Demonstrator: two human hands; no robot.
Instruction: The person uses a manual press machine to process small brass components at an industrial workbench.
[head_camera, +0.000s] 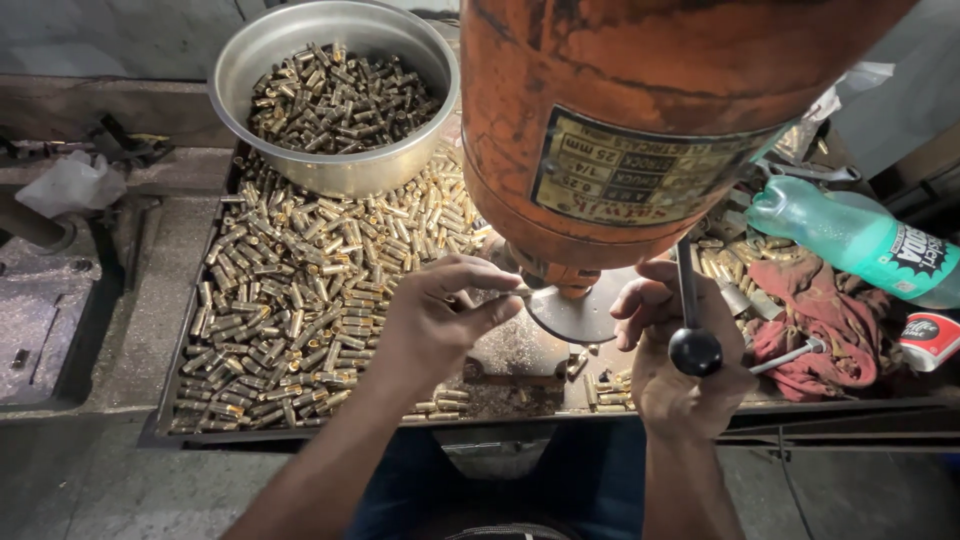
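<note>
We are pinching a small brass piece (521, 292) in our left hand (430, 320), holding it under the orange drill (620, 110), just above its round table (580, 318). Our right hand (670, 350) is curling, seemingly loosely, around the lever (690, 310). Brass pieces are filling the tray (175, 415) toward its left edge; a steel bowl (335, 95) is sitting at its far edge.

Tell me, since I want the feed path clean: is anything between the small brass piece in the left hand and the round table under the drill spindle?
Nothing visible: the left hand holds the brass piece right at the round table, beside the spindle.
</note>
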